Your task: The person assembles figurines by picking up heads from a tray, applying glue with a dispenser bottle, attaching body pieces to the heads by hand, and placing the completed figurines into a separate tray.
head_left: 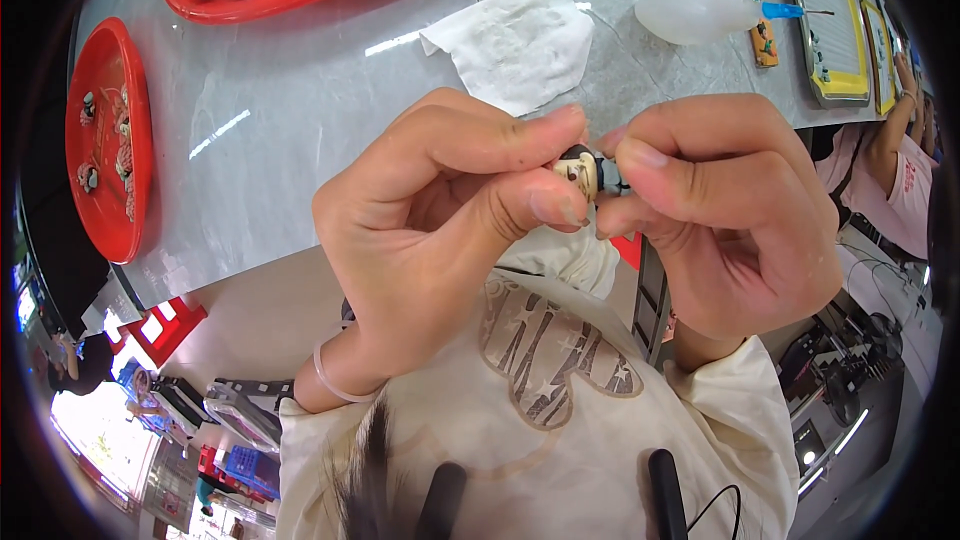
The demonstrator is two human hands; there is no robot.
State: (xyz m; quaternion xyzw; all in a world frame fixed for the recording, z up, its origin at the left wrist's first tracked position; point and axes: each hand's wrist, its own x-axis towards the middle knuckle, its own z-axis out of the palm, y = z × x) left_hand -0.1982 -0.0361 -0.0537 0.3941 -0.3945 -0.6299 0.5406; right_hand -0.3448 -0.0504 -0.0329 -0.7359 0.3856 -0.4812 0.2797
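Far left, a bright window (95, 440) and blue crate (252, 470) beyond my grey table (255, 190); on it, a red oval tray (104, 140) with scattered figures, then a bigger red tray (300, 4) heaped with pinkish scaly pieces. Now my left hand (420, 190), pinching a tiny black-topped figurine (577, 175); my right hand (740, 215) pinches its grey end. Rightward: squeeze bottle (695, 17), yellow-rimmed tray (830, 10), pink-shirted co-worker (882, 185).

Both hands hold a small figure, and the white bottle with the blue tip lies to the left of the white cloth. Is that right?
One error: in the head view, the white bottle lies to the right of the white cloth. The left hand and right hand do hold the small figure.
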